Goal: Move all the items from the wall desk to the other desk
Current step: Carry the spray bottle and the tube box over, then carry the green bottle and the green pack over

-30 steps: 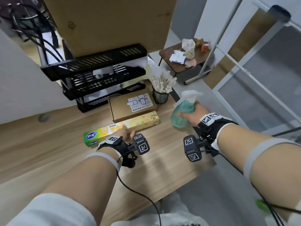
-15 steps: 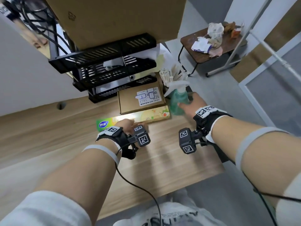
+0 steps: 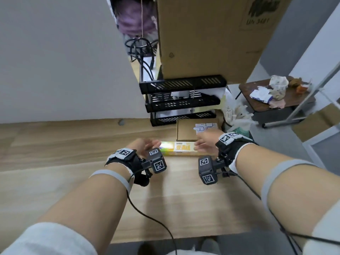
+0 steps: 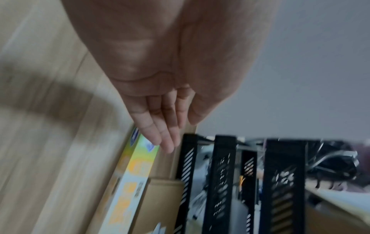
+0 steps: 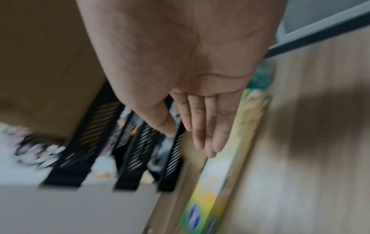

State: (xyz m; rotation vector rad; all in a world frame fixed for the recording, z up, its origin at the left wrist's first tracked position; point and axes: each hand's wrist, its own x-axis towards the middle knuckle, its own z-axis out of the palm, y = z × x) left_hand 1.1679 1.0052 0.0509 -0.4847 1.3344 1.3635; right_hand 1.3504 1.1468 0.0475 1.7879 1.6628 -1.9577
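Note:
A long yellow-green box (image 3: pixel 177 148) lies on the wooden wall desk (image 3: pixel 73 144), in front of a flat cardboard box (image 3: pixel 185 132). My left hand (image 3: pixel 152 144) is open at the long box's left end; in the left wrist view its straight fingers (image 4: pixel 160 139) reach the end of the long box (image 4: pixel 136 171). My right hand (image 3: pixel 199 144) is open at the right end, its straight fingers (image 5: pixel 206 142) over the long box (image 5: pixel 220 174). A teal spray bottle (image 3: pixel 239 130) stands behind my right wrist, beside a cup of white sticks (image 3: pixel 233 112).
A black three-tier tray rack (image 3: pixel 182 100) stands behind the flat box, with a large cardboard carton (image 3: pixel 211 34) on top. Cables (image 3: pixel 141 50) hang behind it. The white wall is at left. A small brown side table (image 3: pixel 298 102) with rubbish stands at right.
My right hand has let go of the spray bottle beside the cup and come to the long box's right end. My left hand stays at the left end.

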